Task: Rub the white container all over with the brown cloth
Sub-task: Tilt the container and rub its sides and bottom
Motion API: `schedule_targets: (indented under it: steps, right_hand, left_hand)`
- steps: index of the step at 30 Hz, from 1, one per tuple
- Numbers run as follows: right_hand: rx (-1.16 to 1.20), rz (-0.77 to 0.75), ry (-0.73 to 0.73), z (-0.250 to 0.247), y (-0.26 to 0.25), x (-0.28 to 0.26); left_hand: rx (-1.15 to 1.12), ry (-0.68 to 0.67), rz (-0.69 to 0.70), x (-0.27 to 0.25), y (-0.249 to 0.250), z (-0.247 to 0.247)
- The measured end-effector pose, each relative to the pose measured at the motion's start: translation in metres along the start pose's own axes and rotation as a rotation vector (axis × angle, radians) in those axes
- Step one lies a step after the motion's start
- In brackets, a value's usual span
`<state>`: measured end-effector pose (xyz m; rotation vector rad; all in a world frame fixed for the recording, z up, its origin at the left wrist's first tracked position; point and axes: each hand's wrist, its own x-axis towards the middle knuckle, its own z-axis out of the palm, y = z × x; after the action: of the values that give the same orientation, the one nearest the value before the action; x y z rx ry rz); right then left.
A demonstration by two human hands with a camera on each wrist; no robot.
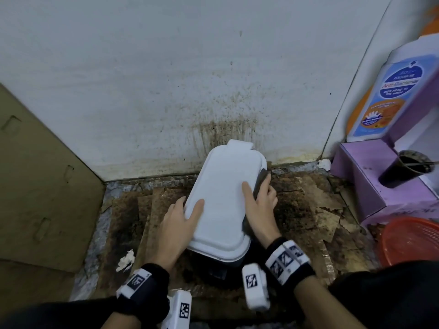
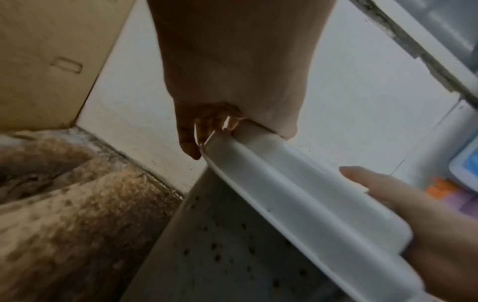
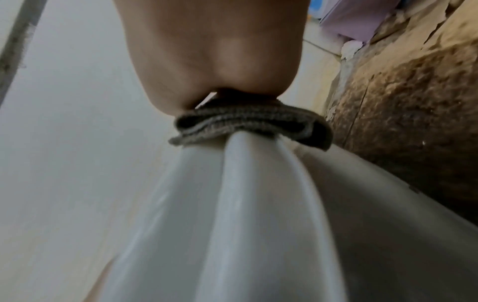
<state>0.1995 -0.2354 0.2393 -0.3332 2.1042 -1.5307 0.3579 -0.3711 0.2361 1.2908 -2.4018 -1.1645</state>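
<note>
Grimy home corner, stained wall (image 1: pixel 213 91), kids' wash bottle (image 1: pixel 389 96) (anti-bacterial), red basket (image 1: pixel 408 241), cardboard (image 1: pixel 45 186)

Dim, flat indoor light; soft shadows only. Wide-angle bending at head-view edges. Wrist views blurred and noisy up close, without glare.

"Anti-Bacterial" label on white bottle (image 1: pixel 389 96)

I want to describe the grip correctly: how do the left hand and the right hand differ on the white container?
The left hand holds the white container bare, while the right hand presses the brown cloth on its edge. The left grips its left side, the right its right side. Both lay a thumb on the lid.
</note>
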Motion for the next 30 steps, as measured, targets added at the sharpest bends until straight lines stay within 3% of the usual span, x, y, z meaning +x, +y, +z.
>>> schedule_targets:
  steps: [8,18,22,27,30]
  right_hand:
    - [-0.054,-0.034,-0.058,-0.025,-0.020,0.062]
    - [-0.060,-0.172,0.042,-0.024,-0.009,0.075]
    - [0.052,-0.121,0.194,-0.024,-0.002,0.052]
    - [0.142,-0.019,0.467,-0.006,0.015,0.012]
    - [0.189,-0.005,0.513,0.002,0.020,0.003]
  left_hand:
    - [-0.212,0.087,-0.191,-0.044,-0.005,0.019]
    - [-0.395,0.027,-0.143,-0.040,-0.006,0.005]
    - [-0.471,0.031,-0.073,-0.026,-0.012,-0.010]
    - [-0.503,-0.062,-0.006,-0.003,-0.008,-0.037]
    - [-0.500,-0.087,0.024,0.002,-0.006,-0.039]
